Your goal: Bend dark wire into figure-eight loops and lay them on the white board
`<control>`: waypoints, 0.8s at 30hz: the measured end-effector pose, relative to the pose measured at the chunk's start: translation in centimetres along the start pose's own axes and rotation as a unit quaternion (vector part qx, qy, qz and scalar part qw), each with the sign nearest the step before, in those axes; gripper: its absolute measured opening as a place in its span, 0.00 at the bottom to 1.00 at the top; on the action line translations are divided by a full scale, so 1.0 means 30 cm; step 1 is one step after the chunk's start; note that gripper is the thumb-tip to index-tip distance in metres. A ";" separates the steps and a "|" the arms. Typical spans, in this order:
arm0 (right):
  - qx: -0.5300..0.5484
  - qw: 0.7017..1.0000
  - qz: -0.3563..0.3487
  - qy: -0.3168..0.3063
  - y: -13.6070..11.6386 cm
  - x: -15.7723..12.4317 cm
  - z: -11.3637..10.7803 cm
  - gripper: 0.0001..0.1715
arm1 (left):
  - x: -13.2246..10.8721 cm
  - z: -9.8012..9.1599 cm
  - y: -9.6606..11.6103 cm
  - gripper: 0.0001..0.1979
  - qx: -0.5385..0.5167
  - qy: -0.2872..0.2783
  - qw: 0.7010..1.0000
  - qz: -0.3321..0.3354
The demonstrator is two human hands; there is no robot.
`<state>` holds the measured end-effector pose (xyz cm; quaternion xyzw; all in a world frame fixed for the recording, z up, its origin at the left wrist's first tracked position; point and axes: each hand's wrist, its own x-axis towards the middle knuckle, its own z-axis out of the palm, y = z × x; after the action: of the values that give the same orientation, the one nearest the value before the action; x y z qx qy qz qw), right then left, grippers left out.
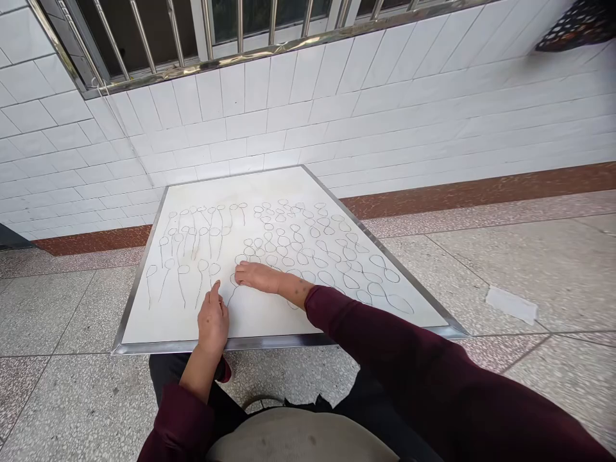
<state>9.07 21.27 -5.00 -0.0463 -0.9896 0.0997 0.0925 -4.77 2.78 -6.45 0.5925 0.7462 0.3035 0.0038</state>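
A white board (269,314) with a metal rim lies in front of me, covered with several thin wire loops. Loops with long tails (187,256) stand in rows on the left; figure-eight loops (327,250) crowd the right. My left hand (213,319) rests on the board near its front edge, forefinger stretched forward onto a loop tail, the other fingers curled. My right hand (258,276) reaches across from the right and lies flat on the board, fingers pointing left at a loop beside the left forefinger.
The board sits low over a speckled stone floor (529,269). A white tiled wall (337,109) with a barred window (202,25) rises behind it. A pale scrap (511,304) lies on the floor at right. A dark perforated object (575,25) shows at top right.
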 end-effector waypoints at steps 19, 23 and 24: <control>0.123 0.990 0.063 0.007 -0.122 -0.023 -0.120 0.04 | -0.130 0.008 -0.009 0.23 -0.226 -0.019 0.971 -0.077; 0.140 0.983 0.116 0.025 -0.070 0.002 -0.081 0.06 | -0.094 0.018 -0.001 0.22 -0.267 -0.032 0.956 -0.116; 0.140 0.982 0.124 0.028 -0.057 0.008 -0.065 0.07 | -0.087 0.021 0.002 0.22 -0.260 -0.031 0.959 -0.111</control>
<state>9.08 20.01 -2.73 -0.1578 -0.9496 0.2464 0.1123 -3.71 0.75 -7.87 0.4935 0.7022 0.4662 0.2143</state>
